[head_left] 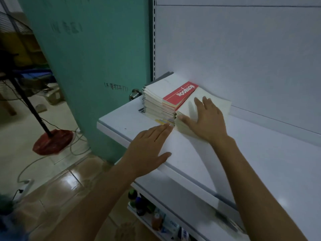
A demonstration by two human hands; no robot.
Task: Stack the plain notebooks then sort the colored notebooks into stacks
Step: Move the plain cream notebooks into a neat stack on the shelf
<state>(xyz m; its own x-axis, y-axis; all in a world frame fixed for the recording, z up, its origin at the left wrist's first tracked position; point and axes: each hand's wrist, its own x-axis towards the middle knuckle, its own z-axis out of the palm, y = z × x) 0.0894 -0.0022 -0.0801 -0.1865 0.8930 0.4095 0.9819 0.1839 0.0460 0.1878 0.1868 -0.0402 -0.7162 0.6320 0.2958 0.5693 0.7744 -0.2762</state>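
Notebooks sat at the back left of a white shelf (pixel 243 153), up against the white back panel (pixel 243 49). Three groups side by side: a tall stack of plain notebooks (pixel 156 94) with white covers and striped spine edges on the left; a red-covered notebook (pixel 180 93) with white "NOTEBOOK" lettering topping a colored stack in the middle, its page edges showing yellow and multicolor bands; a cream plain stack (pixel 187 108) on the right, matte paper, slightly fanned. A yellow cover edge (pixel 160 121) poked out at the bottom front of the middle stack.

Right hand (pixel 206 117) lay flat on top of the cream stack, palm down, fingers spread, thumb along the stack's front left edge. Pressing on it, not gripping. Forearm came in from lower right.

Left hand (pixel 149 148) was open, palm down, fingers together and extended, fingertips right by the bottom front corner of the middle stack; couldn't tell if touching. It held nothing, thumb splayed out over the shelf. Slight motion blur.

Shelf surface smooth, glossy metal, rounded front lip. Teal door (pixel 86 66) with round metal knob (pixel 135 94) just left of the shelf. Fan stand with red base (pixel 53 141) on the tiled floor (pixel 60 188). Bottles (pixel 139 204) on a lower shelf, blurred.
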